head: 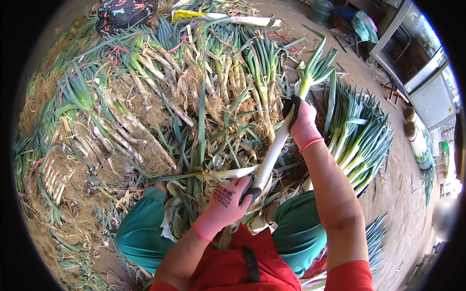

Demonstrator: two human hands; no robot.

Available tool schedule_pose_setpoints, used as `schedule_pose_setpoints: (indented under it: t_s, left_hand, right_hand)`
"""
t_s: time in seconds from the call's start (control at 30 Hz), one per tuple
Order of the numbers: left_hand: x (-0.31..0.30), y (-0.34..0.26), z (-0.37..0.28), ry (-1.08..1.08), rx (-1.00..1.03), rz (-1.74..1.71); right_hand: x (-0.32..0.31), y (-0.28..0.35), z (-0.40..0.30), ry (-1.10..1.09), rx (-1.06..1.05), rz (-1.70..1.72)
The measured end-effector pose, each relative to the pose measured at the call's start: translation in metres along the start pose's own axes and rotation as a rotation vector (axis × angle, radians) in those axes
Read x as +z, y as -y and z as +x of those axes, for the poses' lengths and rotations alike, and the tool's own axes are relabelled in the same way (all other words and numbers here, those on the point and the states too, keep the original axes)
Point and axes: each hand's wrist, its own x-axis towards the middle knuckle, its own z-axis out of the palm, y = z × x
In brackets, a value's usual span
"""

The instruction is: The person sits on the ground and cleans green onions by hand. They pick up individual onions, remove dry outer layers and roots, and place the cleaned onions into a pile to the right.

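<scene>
A large Welsh onion [273,150] with a clean white shaft and trimmed green leaves slants across the middle of the view. My right hand [304,122], in a pink glove with black-coated fingers, is closed around its upper shaft just below the leaves. Lower down, my left hand [228,199], in a matching glove that bears writing, has its thumb and fingers around the root end, hiding that tip. A peeled-off leaf sheath [229,173] lies beside the left hand, pale end against the shaft. Loose leaves and dry husks [218,145] cover the ground between my knees.
Soil-covered onions with roots [145,142] lie heaped ahead and left, some bundles tied with pink twine [119,48]. Cleaned onions [351,142] are piled at my right. Farther right are another bundle [418,142] and a glass-fronted cabinet [418,54]. A yellow-and-white sack [225,18] lies at the back.
</scene>
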Motion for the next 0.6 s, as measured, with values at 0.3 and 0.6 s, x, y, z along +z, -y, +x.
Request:
schedule_pose_setpoints:
  t_s: [0.3, 0.6]
  left_hand:
    - [-0.02, -0.009, -0.061, 0.057, -0.054, -0.181]
    - [-0.03, 0.021, -0.141, 0.223, -0.259, 0.077]
  right_hand:
    - [0.0, 0.0, 0.0, 0.015, 0.096, -0.121]
    - [-0.024, 0.002, 0.037, 0.061, 0.18, -0.002]
